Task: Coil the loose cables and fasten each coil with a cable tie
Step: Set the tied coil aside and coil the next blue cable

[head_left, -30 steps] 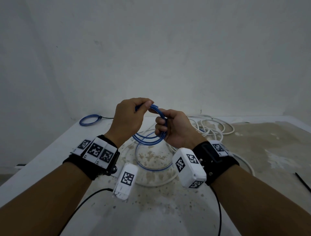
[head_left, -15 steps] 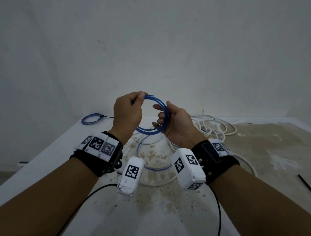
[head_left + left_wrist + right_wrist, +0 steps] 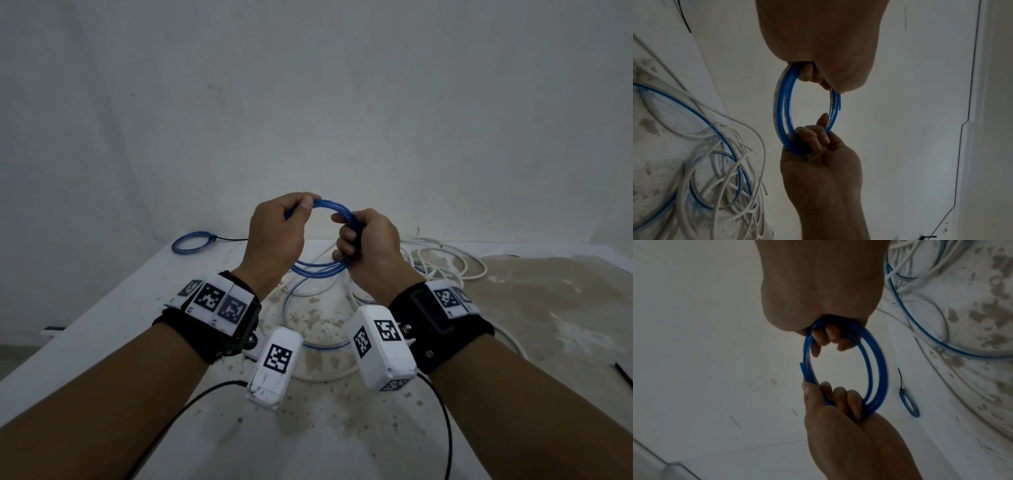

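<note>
Hands: left hand (image 3: 274,236) pinches the coil (image 3: 329,236) at its top left; right hand (image 3: 370,246) is clenched round its right side, above the table (image 3: 102,325)
Handling: light, springy tubing, likely to unwind; hold where turns bunch
Slack: loose blue loop (image 3: 301,308) below
Far left: tied coil (image 3: 191,241)

A bare, makeshift work corner rather than a furnished room: plain whitewashed wall (image 3: 308,102) and a stained white table (image 3: 513,325). Loose white cables (image 3: 445,260) lie heaped on it (one blue coil (image 3: 191,241) already tied).
</note>
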`<state>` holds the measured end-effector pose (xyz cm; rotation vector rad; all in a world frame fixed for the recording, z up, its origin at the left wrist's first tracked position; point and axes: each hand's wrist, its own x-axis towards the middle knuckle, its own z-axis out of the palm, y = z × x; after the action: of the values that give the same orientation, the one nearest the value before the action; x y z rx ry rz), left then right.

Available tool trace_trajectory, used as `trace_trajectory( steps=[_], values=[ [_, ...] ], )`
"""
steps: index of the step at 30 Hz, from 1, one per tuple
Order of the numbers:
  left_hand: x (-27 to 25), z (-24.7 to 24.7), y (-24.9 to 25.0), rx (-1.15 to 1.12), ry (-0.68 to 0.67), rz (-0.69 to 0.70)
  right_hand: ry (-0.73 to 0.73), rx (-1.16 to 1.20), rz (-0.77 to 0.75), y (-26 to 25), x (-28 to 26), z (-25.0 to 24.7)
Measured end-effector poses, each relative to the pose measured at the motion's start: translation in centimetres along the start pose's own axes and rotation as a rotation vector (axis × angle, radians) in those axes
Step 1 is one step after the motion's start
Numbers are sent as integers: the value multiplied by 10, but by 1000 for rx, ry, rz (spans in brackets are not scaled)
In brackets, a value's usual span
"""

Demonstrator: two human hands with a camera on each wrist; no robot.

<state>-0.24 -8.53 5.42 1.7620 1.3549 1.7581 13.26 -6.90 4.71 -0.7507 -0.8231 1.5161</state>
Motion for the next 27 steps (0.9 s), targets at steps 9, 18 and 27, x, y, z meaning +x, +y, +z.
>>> trace_trajectory(
  steps=[9,18,27],
  values=[
    [4,-3,0,72,-222,67,-123,-521,-34,-23,0,-5],
    [9,3,13,89,-300,-225,-106,-512,-64,-14,-1,-18],
    [3,24,19,76,-332,-253,-82,-571,-153,-12,1,-48]
  ],
)
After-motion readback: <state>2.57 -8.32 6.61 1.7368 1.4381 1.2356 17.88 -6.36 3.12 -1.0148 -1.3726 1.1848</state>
